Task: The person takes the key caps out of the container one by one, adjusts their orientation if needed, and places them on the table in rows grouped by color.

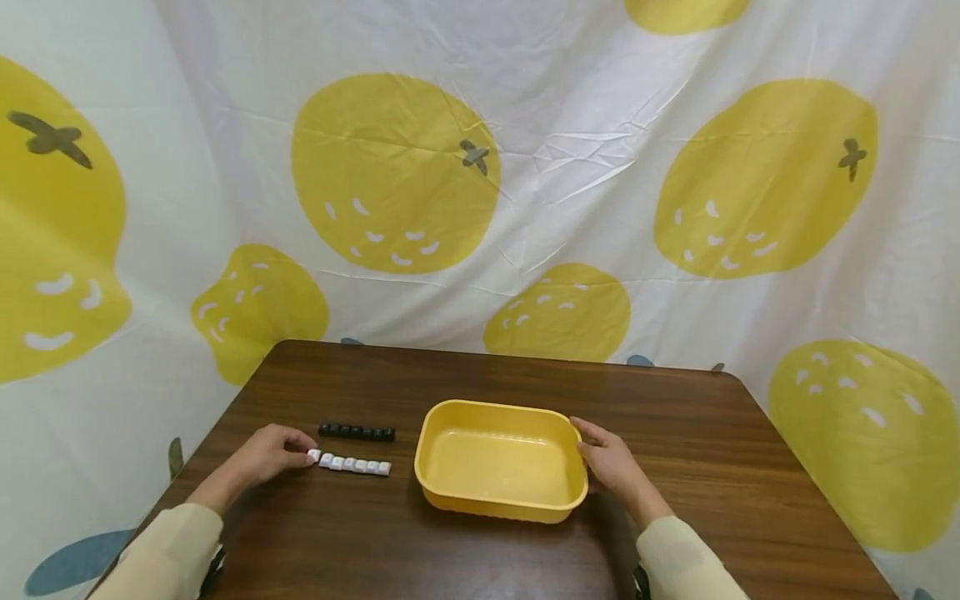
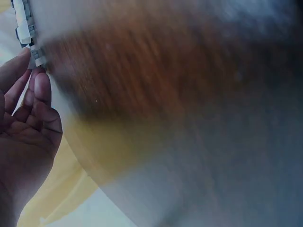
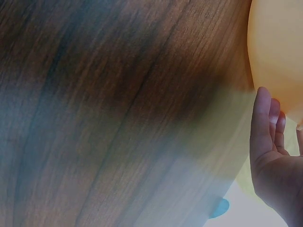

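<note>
A row of white keycaps [image 1: 356,464] lies on the table left of a yellow plastic basin [image 1: 438,493]. My left hand [image 1: 266,454] pinches the white keycap [image 1: 313,455] at the left end of that row between thumb and fingertips. The left wrist view shows the same left hand [image 2: 31,123] at the end of the row of keycaps [image 2: 23,28]. Just behind them runs a row of black keycaps [image 1: 356,432]. My right hand [image 1: 611,462] touches the basin's right side; in the right wrist view its fingers [image 3: 262,123] extend fairly straight against the wall.
Everything stands on a dark brown wooden table [image 1: 675,433] with rounded back corners. A white curtain [image 1: 570,192] printed with yellow lemons hangs right behind the table and along its sides.
</note>
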`<state>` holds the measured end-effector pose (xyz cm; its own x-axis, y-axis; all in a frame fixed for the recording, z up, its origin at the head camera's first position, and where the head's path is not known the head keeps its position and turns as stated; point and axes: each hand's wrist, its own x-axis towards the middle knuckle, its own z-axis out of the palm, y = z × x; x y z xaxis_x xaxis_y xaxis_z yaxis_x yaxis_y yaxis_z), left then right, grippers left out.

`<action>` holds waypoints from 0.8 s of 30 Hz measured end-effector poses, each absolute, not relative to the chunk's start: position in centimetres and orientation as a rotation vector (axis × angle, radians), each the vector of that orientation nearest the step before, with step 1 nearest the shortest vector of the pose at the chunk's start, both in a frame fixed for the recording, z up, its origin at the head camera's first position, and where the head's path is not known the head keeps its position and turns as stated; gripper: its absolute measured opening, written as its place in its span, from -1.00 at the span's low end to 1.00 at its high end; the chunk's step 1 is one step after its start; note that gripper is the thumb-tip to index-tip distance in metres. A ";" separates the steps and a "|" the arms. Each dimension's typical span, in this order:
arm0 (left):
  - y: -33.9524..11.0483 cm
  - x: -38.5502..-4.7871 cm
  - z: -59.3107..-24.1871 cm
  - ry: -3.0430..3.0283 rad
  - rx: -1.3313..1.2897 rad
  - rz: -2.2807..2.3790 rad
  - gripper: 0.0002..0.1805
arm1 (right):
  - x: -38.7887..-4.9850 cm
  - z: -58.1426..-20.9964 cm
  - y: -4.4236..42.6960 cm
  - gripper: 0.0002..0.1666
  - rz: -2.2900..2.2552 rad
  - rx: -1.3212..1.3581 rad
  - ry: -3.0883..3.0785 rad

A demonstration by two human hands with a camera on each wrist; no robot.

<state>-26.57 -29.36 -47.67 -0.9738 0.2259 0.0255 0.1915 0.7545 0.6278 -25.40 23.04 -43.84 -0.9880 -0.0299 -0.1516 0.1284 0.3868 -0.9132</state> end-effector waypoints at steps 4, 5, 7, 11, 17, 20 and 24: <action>-29.1 -26.5 -47.8 2.871 0.333 1.039 -0.80 | -25.5 -44.0 23.0 -0.43 -1.657 0.093 2.497; -29.1 -26.4 -47.8 2.867 0.332 1.044 -0.80 | -25.5 -44.0 23.0 -0.43 -1.658 0.096 2.499; -29.0 -26.4 -47.7 2.856 0.332 1.050 -0.80 | -25.5 -44.0 23.0 -0.43 -1.659 0.098 2.499; -28.9 -26.2 -47.6 2.843 0.318 1.063 -0.78 | -25.6 -43.9 22.9 -0.43 -1.663 0.093 2.497; -28.8 -26.0 -47.4 2.837 0.324 1.090 -0.68 | -25.7 -44.1 22.9 -0.43 -1.649 0.088 2.491; -28.7 -25.8 -47.3 2.840 0.297 1.091 -0.65 | -25.8 -44.2 23.0 -0.42 -1.642 0.100 2.493; -28.1 -26.1 -46.8 2.879 0.275 1.079 -0.62 | -25.8 -44.3 23.2 -0.42 -1.636 0.091 2.498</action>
<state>-26.11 -28.15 -46.78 -0.9826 0.1855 0.0108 0.1469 0.7401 0.6563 -25.77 23.19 -44.27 -0.9863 -0.0331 -0.1615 0.1348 0.4021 -0.9056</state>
